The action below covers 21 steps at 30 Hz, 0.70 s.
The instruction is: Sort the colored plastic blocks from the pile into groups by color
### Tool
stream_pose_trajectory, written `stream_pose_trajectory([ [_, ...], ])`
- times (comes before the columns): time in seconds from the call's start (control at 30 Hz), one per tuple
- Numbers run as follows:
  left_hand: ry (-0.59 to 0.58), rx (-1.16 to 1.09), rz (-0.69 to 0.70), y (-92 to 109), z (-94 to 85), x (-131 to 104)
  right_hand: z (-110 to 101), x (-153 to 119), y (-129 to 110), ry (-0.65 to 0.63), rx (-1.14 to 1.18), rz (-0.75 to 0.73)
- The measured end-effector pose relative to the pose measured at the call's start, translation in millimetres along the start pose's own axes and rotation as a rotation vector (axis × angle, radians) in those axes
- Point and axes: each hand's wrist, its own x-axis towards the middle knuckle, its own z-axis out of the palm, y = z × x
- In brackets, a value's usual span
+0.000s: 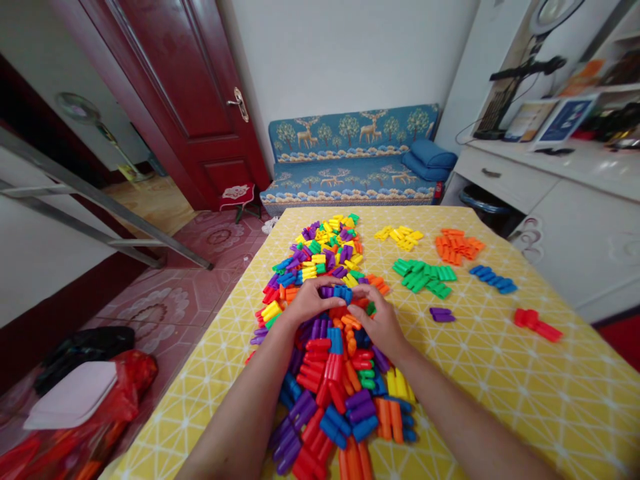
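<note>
A long heap of bullet-shaped plastic building blocks (315, 360) in mixed colours runs down the table in front of me. Over its middle, my left hand (315, 300) is closed, thumb and fingers around a blue building block (343, 293) with a purple block (327, 291) beside it. My right hand (376, 315) comes from the other side, its thumb and fingertips curled at the blue block's right edge. Whether the blue and purple blocks are joined is hard to see. Orange blocks (351, 322) lie just under the right hand.
Right of the heap lie separate groups of yellow (400, 237), orange (457, 246), green (424, 275), blue (493, 279), purple (442, 315) and red blocks (537, 325). The table (480, 387) wears a yellow cloth. Beyond it stands a blue sofa (345, 180); a white cabinet (590, 227) is at the right.
</note>
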Motion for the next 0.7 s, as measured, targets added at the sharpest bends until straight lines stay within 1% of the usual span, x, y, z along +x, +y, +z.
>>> stream_pose_trajectory([
  [0.07, 0.005, 0.044, 0.024, -0.8, 1.5, -0.3, -0.2, -1.2, 2.5, 0.028, 0.009, 0.038],
  [0.13, -0.007, 0.059, 0.056, -1.6, 3.2, -0.3, 0.1, -1.5, 4.9, 0.03, 0.027, 0.068],
  [0.23, -0.043, 0.064, 0.088, -1.4, 5.6, 0.0, 0.9, 0.1, 5.5, -0.029, 0.05, 0.057],
  [0.33, -0.06, 0.077, 0.083, 0.1, 6.0, 0.3, -0.7, 3.2, 4.1, -0.063, 0.029, 0.019],
  [0.43, -0.044, 0.107, 0.07, 1.6, 5.4, 0.6, -7.0, 5.7, 4.3, -0.021, 0.043, 0.004],
  [0.5, -0.04, 0.118, 0.054, 2.5, 5.9, 0.8, -11.7, 6.1, 5.1, -0.006, 0.053, 0.03],
  [0.57, -0.042, 0.117, 0.055, 3.5, 7.4, 1.0, -13.3, 5.3, 5.2, -0.026, 0.063, 0.068],
  [0.63, -0.038, 0.12, 0.083, 5.2, 9.3, 1.1, -9.7, 3.6, 3.7, -0.067, 0.058, 0.038],
  [0.7, -0.036, 0.125, 0.106, 7.3, 10.9, 1.0, -2.6, 2.2, 0.8, -0.086, 0.043, -0.043],
])
